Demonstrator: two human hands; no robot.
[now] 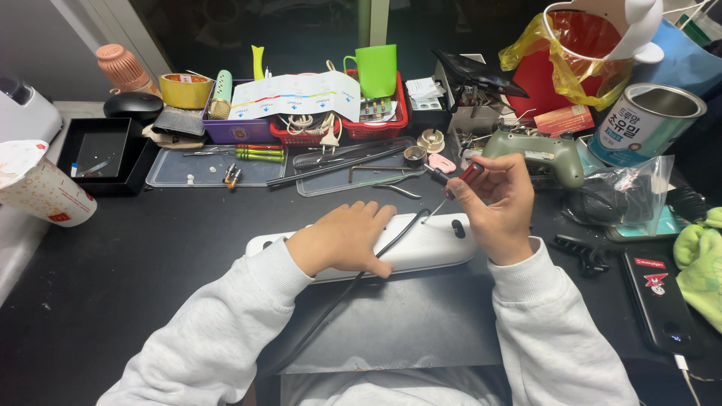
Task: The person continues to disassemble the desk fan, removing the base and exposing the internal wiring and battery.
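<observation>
Pinching a red-handled screwdriver (451,185) with its tip on the white power strip (421,248), the right hand (492,207) works while the left hand (342,239) lies flat, fingers together, on that strip beside its black cable (391,242), a green game controller (535,153) lying behind the strip.

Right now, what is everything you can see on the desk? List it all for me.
white power strip: 1, white, centre of desk, black cable lying across it
screwdriver: 1, red and black handle, tip on the strip
game controller: 1, green, behind the right hand
mug: 1, green, in the red basket
purple basket: 1, back row
tape roll: 1, yellow, back left
paper cup: 1, white, far left
tin can: 1, silver, right
clear trays: 2, mid desk, holding small tools
power bank: 1, black, right edge
left hand: flat on the strip
right hand: grip on the screwdriver
</observation>
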